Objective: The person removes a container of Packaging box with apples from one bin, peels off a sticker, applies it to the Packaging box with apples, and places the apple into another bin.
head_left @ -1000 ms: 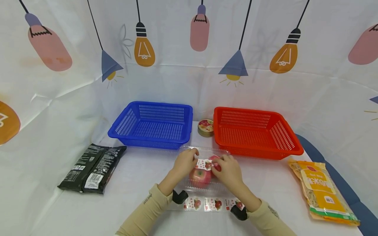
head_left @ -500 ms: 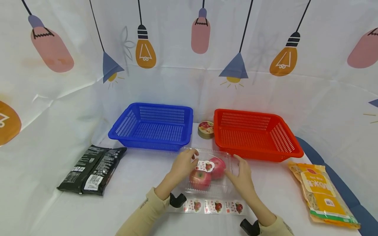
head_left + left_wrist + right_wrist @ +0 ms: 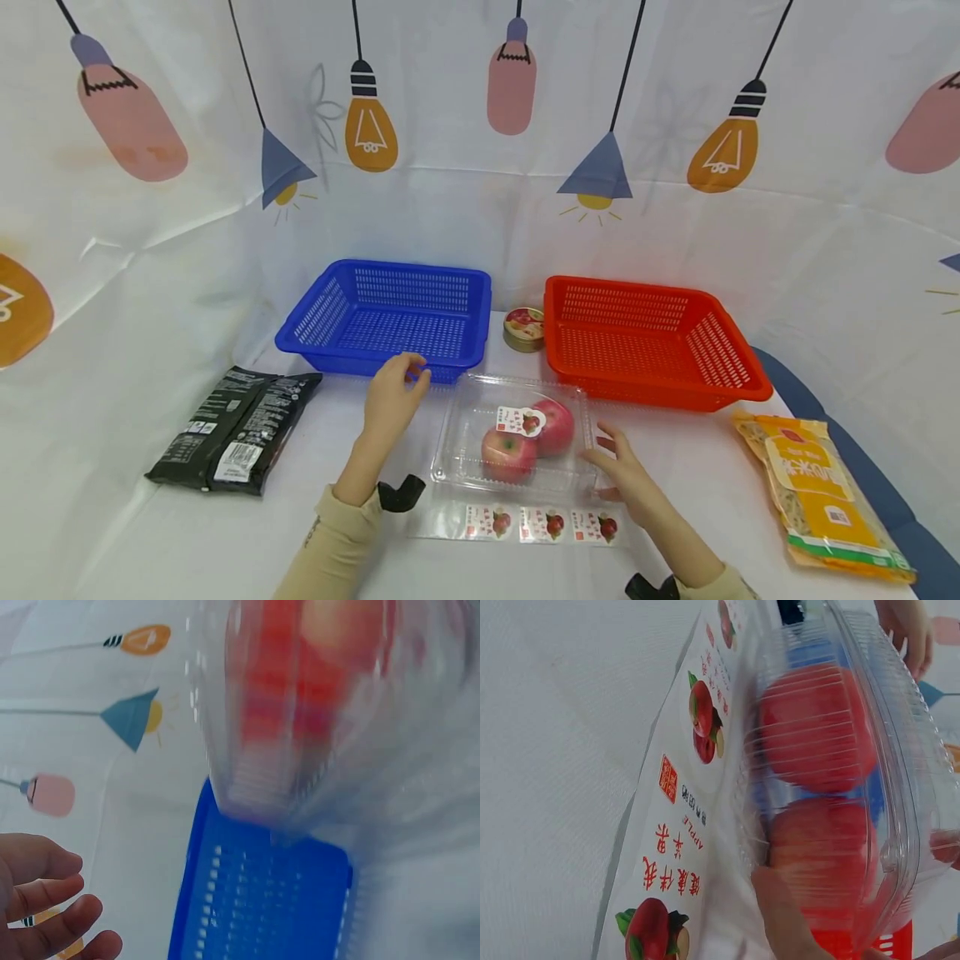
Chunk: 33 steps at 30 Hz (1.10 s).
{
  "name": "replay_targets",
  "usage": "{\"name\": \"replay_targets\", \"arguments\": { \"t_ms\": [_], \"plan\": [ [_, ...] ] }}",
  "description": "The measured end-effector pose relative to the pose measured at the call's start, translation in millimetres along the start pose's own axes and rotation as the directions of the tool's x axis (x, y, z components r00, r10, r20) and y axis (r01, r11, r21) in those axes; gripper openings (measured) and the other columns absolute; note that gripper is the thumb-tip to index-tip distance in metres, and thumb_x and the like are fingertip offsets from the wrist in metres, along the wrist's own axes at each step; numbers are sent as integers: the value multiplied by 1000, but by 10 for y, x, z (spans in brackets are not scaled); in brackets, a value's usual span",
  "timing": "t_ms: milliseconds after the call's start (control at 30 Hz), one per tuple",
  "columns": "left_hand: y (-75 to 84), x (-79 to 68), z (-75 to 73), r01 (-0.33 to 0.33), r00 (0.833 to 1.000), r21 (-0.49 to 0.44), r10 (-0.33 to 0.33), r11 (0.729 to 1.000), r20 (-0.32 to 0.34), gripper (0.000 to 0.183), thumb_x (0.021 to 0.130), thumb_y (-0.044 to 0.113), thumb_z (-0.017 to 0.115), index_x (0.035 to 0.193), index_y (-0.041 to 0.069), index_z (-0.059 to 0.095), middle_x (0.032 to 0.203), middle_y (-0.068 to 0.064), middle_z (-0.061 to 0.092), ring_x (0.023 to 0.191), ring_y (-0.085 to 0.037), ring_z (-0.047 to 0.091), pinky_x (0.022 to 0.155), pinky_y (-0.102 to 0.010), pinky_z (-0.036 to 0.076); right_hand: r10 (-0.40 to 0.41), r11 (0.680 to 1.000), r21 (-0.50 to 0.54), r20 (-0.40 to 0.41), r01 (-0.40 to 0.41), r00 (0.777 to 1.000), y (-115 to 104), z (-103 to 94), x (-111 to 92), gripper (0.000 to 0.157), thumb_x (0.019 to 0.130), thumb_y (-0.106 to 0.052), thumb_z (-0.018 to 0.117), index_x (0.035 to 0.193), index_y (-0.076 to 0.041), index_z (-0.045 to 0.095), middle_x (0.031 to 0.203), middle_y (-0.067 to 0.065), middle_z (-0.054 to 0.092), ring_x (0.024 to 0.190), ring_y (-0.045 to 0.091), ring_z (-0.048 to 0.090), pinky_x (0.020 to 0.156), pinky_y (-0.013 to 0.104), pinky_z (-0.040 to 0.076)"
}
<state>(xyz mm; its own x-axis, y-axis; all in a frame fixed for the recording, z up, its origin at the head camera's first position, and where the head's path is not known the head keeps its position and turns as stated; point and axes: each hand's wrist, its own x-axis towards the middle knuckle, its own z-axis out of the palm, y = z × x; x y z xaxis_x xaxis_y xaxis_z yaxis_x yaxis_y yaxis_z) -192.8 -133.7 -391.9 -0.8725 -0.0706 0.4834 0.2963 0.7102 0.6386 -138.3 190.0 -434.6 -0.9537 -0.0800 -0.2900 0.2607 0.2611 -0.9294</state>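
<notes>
A clear plastic clamshell box with two red apples inside lies mid-table, its lid down. A white label with an apple print sits on the lid. My right hand is at the box's right end, fingers spread, fingertips right at its edge. In the right wrist view one finger reaches the box's near lower side. My left hand is raised left of the box, by the front of the blue basket, fingers loosely bent around nothing.
A strip of apple labels lies in front of the box. The red basket and a small tin stand behind. A black packet lies at left, a yellow bag at right.
The label is let go and lies on the lid. My left hand has moved off the box to the left. My right hand has moved from the label to the box's right end.
</notes>
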Motion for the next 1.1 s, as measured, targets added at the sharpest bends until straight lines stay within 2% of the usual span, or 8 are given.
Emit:
{"name": "replay_targets", "arguments": {
  "t_ms": [133, 200, 400, 600, 733, 833, 933, 1100],
  "plan": [
    [-162, 21, -72, 84, 996, 1, -84, 996, -7, 19, 86, 14, 61, 100, 2, 63, 86, -10, 63, 80, -25, 57, 68, -37, 47, 3, 999, 42, 32, -4, 999, 12, 0, 4, 70, 89, -24, 52, 143, -5, 12, 141, 29, 18, 120, 50, 31, 80, 61, 45],
    [-239, 29, -101, 120, 993, -9, -120, 993, -18, 20, 87, 15, 61, 101, 1, 63, 87, -11, 63, 81, -26, 57, 68, -38, 46, 17, 994, 106, 59, -24, 998, 11, 5, 8, 70, 90, -22, 51, 143, -3, 11, 139, 30, 18, 116, 49, 33, 79, 60, 46],
    [-439, 42, -164, 214, 976, -38, -216, 976, -43, 23, 87, 15, 59, 105, 1, 61, 89, -13, 62, 80, -25, 56, 66, -36, 43, 99, 942, 306, 142, -139, 985, 18, 20, 16, 66, 91, -20, 50, 143, -5, 13, 127, 24, 33, 104, 39, 45, 76, 55, 50],
    [-576, 55, -184, 279, 957, -56, -282, 959, -66, 24, 88, 15, 59, 107, 1, 59, 92, -16, 63, 81, -27, 58, 67, -37, 43, 52, 910, 391, 227, -140, 972, -1, -34, 7, 64, 92, -16, 47, 142, -5, 9, 108, 10, 47, 93, 25, 53, 82, 50, 49],
    [-639, 48, -184, 311, 947, -59, -315, 948, -58, 27, 88, 17, 58, 111, 0, 57, 95, -17, 63, 83, -29, 58, 69, -39, 44, 52, 893, 422, 245, -154, 968, -4, -41, -20, 63, 93, -15, 47, 142, -4, 9, 105, 7, 48, 92, 26, 53, 83, 51, 49],
    [-670, 47, -191, 329, 942, -68, -332, 942, -51, 30, 89, 17, 57, 113, 0, 56, 95, -18, 63, 83, -29, 59, 69, -40, 45, 62, 887, 427, 271, -177, 961, 4, -41, -53, 64, 93, -16, 46, 143, -3, 9, 119, 14, 44, 95, 28, 53, 86, 53, 47],
    [-710, 56, -203, 347, 935, -78, -351, 935, -56, 32, 89, 18, 56, 115, 0, 54, 94, -18, 62, 83, -30, 58, 67, -38, 44, 64, 883, 428, 297, -193, 953, -5, -34, -89, 62, 93, -16, 44, 143, -3, 9, 135, 24, 31, 100, 31, 53, 87, 55, 44],
    [-789, 73, -237, 385, 916, -91, -392, 918, -81, 38, 90, 20, 55, 122, 0, 48, 93, -17, 61, 81, -31, 58, 63, -35, 41, 35, 882, 435, 326, -183, 945, -63, -27, -159, 57, 94, -16, 44, 142, -7, 15, 143, 30, 13, 107, 36, 49, 89, 57, 42]
  ]
}}
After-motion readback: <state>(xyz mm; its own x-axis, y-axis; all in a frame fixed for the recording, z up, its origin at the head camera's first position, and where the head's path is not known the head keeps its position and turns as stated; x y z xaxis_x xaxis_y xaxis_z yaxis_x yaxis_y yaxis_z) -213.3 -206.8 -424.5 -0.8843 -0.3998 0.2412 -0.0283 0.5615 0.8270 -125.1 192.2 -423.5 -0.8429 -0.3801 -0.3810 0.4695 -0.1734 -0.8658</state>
